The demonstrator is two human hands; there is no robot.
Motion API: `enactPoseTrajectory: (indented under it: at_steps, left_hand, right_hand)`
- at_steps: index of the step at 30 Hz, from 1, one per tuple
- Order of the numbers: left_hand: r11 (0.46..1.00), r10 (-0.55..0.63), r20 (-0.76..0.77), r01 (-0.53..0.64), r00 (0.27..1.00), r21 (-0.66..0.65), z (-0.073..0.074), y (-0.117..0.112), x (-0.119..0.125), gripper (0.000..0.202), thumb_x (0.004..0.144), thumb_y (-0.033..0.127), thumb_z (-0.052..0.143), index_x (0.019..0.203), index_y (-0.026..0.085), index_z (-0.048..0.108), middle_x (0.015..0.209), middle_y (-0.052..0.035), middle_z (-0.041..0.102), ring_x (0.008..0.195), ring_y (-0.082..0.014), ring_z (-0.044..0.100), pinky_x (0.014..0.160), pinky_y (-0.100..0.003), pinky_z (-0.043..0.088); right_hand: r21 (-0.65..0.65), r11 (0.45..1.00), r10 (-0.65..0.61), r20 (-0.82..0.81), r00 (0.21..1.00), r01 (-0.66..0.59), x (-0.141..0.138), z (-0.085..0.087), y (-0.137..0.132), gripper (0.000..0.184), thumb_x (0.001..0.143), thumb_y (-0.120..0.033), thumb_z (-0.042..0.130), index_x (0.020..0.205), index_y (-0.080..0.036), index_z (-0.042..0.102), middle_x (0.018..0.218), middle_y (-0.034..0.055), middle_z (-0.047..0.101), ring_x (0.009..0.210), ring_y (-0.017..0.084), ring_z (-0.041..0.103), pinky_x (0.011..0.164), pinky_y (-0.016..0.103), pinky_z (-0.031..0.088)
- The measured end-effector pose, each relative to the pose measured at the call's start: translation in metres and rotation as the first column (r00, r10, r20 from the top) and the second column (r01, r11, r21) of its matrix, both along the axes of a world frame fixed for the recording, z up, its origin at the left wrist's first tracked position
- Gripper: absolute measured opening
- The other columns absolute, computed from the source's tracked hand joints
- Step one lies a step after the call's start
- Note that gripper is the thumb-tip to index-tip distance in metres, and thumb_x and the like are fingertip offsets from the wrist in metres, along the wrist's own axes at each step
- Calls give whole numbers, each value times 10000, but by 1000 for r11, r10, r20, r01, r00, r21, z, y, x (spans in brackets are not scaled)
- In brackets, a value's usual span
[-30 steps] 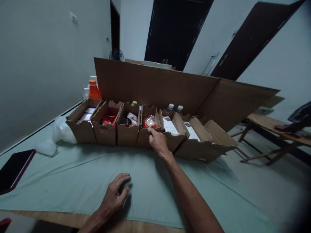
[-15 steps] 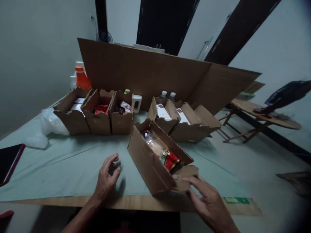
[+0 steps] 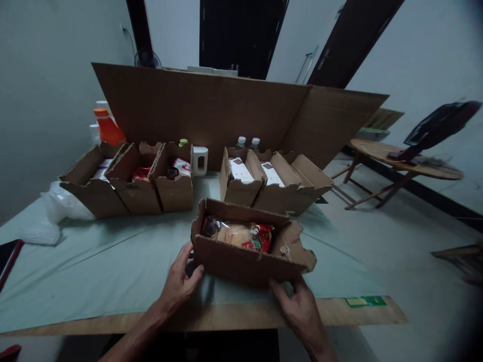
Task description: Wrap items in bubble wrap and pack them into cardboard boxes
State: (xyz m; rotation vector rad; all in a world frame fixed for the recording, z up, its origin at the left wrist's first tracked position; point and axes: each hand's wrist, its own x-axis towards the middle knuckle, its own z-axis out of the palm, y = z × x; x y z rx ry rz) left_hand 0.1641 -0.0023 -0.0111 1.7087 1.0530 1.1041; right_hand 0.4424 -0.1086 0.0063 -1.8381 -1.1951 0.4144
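Note:
An open cardboard box (image 3: 241, 261) lies crosswise near the table's front edge, with a clear bag of bread and a red packet (image 3: 241, 234) inside. My left hand (image 3: 177, 284) presses against the box's left end, fingers curled round the corner. At the box's lower right corner, under its flap, my right hand (image 3: 298, 306) grips the front. Both hands are on the same box.
A row of three open boxes (image 3: 128, 186) stands at back left and two more (image 3: 271, 183) at back right, with a gap and a white mug (image 3: 199, 161) between. A tall cardboard sheet (image 3: 226, 115) stands behind. An orange bottle (image 3: 107, 128), plastic bag (image 3: 60, 208) and tablet (image 3: 7, 254) sit left.
The box came out of the row toward the front edge and turned crosswise. My left hand moved from the cloth onto the box's left end; my right hand took hold of its right corner.

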Motion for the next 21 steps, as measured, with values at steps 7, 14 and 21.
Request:
enactPoseTrajectory:
  at_steps: [7, 14, 21]
  left_hand:
    - [999, 39, 43, -39, 998, 2, -3, 63, 26, 639, 839, 245, 565, 1462, 186, 437, 1439, -137, 548, 1255, -259, 563, 1006, -404, 505]
    - [999, 16, 7, -16, 1000, -41, -33, 60, 31, 766, 788, 178, 593, 1520, 162, 367, 1536, -152, 458, 1427, -291, 418, 1207, -468, 297]
    - [999, 2, -37, -4, 999, -54, -25, 66, 34, 859, 737, 167, 612, 1542, 130, 316, 1564, -171, 419, 1446, -317, 394, 1221, -465, 297]
  right_hand:
    - [180, 983, 46, -119, 992, -24, 13, 5, 95, 467, 761, -498, 639, 1104, -181, 636, 1024, 116, 748, 864, 259, 691, 789, 370, 547]
    - [93, 996, 25, -146, 989, -11, 10, -35, 94, 524, 827, -546, 577, 1182, -163, 623, 1102, 140, 741, 1015, 284, 679, 886, 389, 525]
    - [-17, 993, -116, 52, 992, 117, 25, -58, 78, 743, 776, -667, 555, 1279, -122, 600, 1080, 167, 722, 960, 359, 679, 854, 481, 519]
